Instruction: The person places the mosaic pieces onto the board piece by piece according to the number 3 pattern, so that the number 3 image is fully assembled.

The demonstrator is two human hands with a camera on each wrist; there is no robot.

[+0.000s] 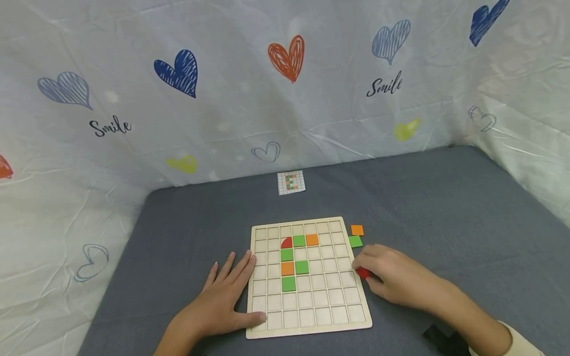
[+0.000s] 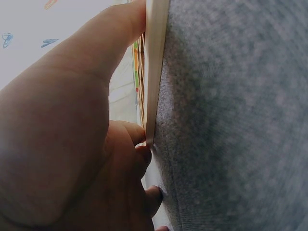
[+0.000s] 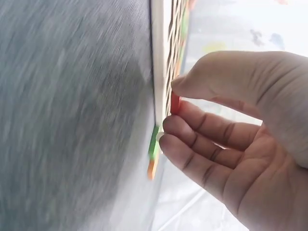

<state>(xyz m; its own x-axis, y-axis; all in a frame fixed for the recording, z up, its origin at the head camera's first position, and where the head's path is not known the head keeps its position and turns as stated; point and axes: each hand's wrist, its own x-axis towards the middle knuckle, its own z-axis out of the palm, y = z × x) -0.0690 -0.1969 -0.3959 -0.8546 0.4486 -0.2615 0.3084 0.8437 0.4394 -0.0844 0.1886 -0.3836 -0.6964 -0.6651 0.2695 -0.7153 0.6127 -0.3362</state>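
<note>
A wooden grid board (image 1: 318, 299) lies on the grey cloth, with several green, orange and red tiles set in its upper left squares. My left hand (image 1: 220, 301) rests at the board's left edge, fingers spread straight and thumb on the lower left corner; the left wrist view shows the thumb and a finger touching the board's side (image 2: 156, 62). At the right edge my right hand (image 1: 396, 274) pinches a red tile (image 1: 362, 272) between thumb and fingers. In the right wrist view that red tile (image 3: 175, 103) is held close to the board's edge.
Beyond the right hand, a loose orange tile (image 1: 357, 230) and a green tile (image 1: 355, 241) lie beside the board. A small pattern card (image 1: 291, 183) sits farther back. A black object (image 1: 438, 338) is partly under the right forearm. A heart-printed curtain (image 1: 231, 109) hangs behind.
</note>
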